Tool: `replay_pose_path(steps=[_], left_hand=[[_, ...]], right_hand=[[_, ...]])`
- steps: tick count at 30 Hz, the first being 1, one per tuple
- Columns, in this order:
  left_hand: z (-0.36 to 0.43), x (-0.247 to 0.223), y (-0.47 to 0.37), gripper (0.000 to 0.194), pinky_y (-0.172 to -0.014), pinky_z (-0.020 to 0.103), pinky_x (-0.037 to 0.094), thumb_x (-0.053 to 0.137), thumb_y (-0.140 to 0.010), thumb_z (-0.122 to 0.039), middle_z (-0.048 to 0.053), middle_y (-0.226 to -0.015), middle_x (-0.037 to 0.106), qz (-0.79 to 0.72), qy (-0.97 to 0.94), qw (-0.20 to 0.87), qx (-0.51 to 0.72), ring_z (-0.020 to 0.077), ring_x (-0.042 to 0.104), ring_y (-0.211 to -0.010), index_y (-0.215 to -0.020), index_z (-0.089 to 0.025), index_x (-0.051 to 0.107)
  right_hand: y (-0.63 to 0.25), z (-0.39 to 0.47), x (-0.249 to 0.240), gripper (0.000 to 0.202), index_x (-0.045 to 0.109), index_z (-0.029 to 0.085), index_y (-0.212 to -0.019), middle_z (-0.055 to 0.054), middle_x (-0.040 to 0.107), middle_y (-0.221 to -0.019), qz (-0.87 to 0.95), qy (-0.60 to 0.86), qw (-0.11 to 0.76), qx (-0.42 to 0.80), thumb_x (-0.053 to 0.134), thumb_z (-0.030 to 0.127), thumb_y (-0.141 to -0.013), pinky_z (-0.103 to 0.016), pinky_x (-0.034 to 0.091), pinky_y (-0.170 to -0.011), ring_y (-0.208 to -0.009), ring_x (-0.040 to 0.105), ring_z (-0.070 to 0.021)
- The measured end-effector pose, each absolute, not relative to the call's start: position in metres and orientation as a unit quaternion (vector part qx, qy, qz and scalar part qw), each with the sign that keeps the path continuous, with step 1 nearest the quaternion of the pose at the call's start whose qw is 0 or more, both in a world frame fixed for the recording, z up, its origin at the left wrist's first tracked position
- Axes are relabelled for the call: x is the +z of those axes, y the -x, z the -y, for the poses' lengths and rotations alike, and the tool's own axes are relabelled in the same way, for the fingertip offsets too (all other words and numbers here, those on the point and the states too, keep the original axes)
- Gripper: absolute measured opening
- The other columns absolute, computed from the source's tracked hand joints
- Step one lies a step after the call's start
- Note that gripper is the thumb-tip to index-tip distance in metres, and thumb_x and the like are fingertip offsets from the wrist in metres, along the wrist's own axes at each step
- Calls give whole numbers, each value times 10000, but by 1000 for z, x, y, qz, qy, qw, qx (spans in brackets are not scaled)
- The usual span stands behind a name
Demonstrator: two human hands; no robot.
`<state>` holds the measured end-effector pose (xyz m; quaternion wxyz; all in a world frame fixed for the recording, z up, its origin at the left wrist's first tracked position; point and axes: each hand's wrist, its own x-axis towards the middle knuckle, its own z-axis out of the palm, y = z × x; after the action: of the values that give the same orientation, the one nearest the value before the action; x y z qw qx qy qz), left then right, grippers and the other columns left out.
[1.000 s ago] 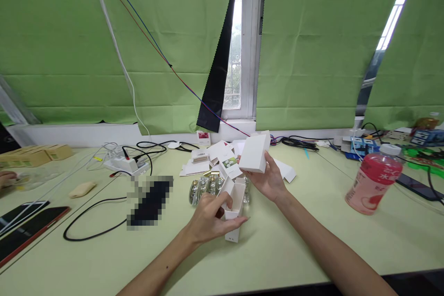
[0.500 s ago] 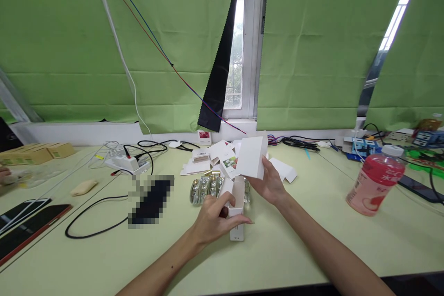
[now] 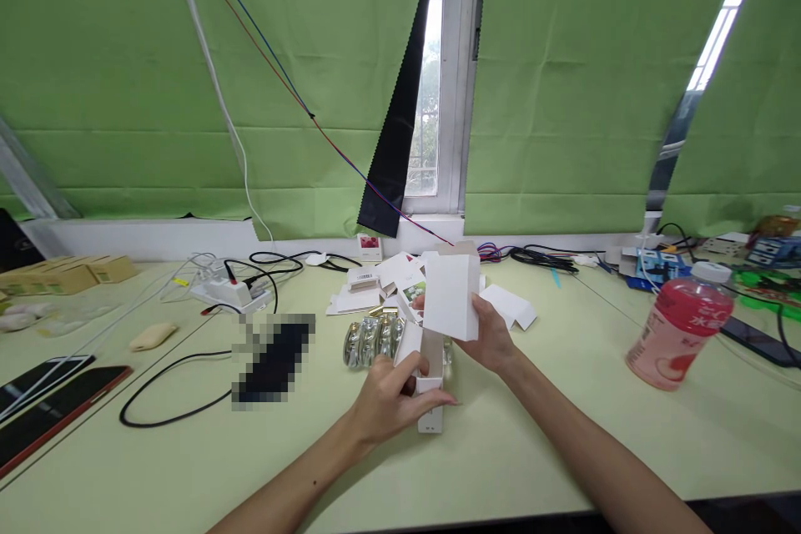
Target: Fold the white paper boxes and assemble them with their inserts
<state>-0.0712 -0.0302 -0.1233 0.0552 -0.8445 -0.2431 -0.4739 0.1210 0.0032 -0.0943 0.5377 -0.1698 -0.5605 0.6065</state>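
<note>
My left hand (image 3: 391,396) grips a narrow white box (image 3: 430,371), its fingers at the open upper end and the thumb across the front. The box's lower end shows beneath the thumb. In my right hand (image 3: 491,334) is a folded white card piece (image 3: 449,296), held by its right side just above the narrow box. Behind my hands lies a row of clear-wrapped round packs (image 3: 375,340), partly hidden by the box and card. Loose white cartons and folded card (image 3: 363,279) are heaped farther back.
A pink drink bottle (image 3: 681,325) stands at the right. On the left are a pixelated dark object (image 3: 275,359), a looped black cable, a power strip (image 3: 231,290), two phones or tablets (image 3: 68,413) and tan boxes (image 3: 68,274). Another folded white card (image 3: 508,306) lies right of the heap.
The card in my right hand has tilted and moved slightly down, nearer the narrow box. A hand at the far left edge has gone out of view.
</note>
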Motion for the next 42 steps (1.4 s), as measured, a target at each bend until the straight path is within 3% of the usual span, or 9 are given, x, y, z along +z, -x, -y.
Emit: replay_pose_path(steps=[10,14,21,28,37,42], left_hand=[[32,-123,71,433,-427,188,335,621,-904,-592,-98,-411,469,251,848,36,-466,60,380,-368,-741,-202,528],[32,-125,71,412,-424,182,329,601,-930,-565,-94,-437,492,253,851,32,-460,57,389,-374,-759,-200,516],[31,-127,72,256,-447,198,357,574,-978,-380,-112,-415,501,232,857,50,-457,62,396,-345,-800,-207,510],[35,-125,70,150,-426,219,346,558,-936,-206,-127,-396,456,229,857,48,-459,65,388,-306,-809,-210,479],[38,-121,68,111,-419,202,369,582,-889,-179,-138,-408,422,220,857,29,-464,64,405,-299,-873,-208,476],[38,-120,67,143,-385,173,342,586,-894,-173,-145,-433,391,214,854,18,-474,53,399,-298,-906,-215,450]], right_hand=[[-121,1,-87,794,660,194,-1236,-160,703,-1263,567,159,545,597,531,811,-753,-553,453,-1079,-1246,613,-374],[-122,0,-91,741,656,194,-1261,-144,682,-1306,581,143,518,611,572,753,-781,-522,460,-1065,-1242,607,-364],[-119,0,-91,660,707,173,-1198,-131,698,-1259,589,127,503,620,667,678,-775,-376,518,-962,-1159,631,-303],[-118,-1,-92,647,716,172,-1180,-133,719,-1199,578,151,501,626,729,651,-745,-342,571,-814,-1019,685,-280],[-118,-1,-89,599,733,183,-1147,-120,722,-1200,574,143,503,630,750,618,-736,-379,557,-932,-1112,675,-296],[-118,-1,-88,586,723,179,-1139,-123,721,-1187,572,151,502,631,757,599,-732,-390,565,-905,-1087,684,-300]])
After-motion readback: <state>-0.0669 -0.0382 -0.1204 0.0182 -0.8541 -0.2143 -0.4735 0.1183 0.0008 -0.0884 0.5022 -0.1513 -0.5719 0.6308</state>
